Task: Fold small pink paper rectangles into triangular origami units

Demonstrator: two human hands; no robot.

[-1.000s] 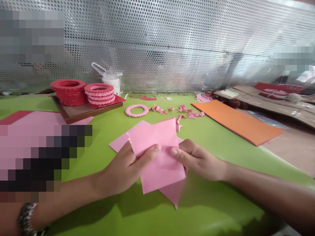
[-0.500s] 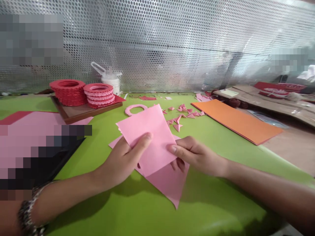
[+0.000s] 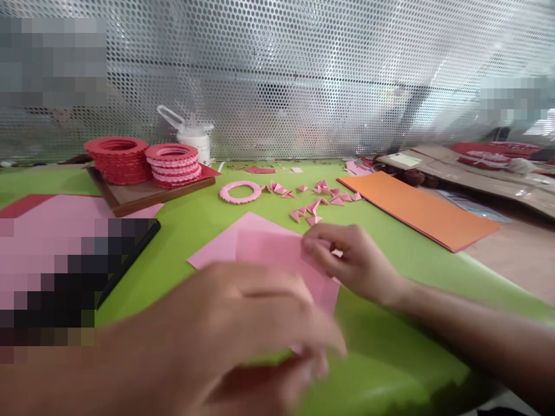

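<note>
Between finger and thumb, my right hand (image 3: 353, 260) pinches the upper right corner of a pink paper (image 3: 277, 251). A larger pink sheet (image 3: 217, 242) lies beneath it on the green table (image 3: 368, 358). Close to the camera, my left hand (image 3: 260, 329) is blurred and curled over the lower part of the paper. A bit of pink shows under its fingertips, but their grip on it is not clear. Small folded pink triangles (image 3: 312, 211) and a pink paper ring (image 3: 240, 192) lie beyond the sheets.
Red and pink ring stacks (image 3: 117, 162) stand on a brown tray (image 3: 165, 197) at the back left, beside a white cup (image 3: 195, 144). An orange sheet (image 3: 420, 211) and cardboard (image 3: 468, 173) lie on the right. A dark-edged object (image 3: 130, 263) is at the left.
My left hand has come off the front of the pink paper and moved nearer the camera. My right hand has risen slightly with its corner. The pink ring is now uncovered.
</note>
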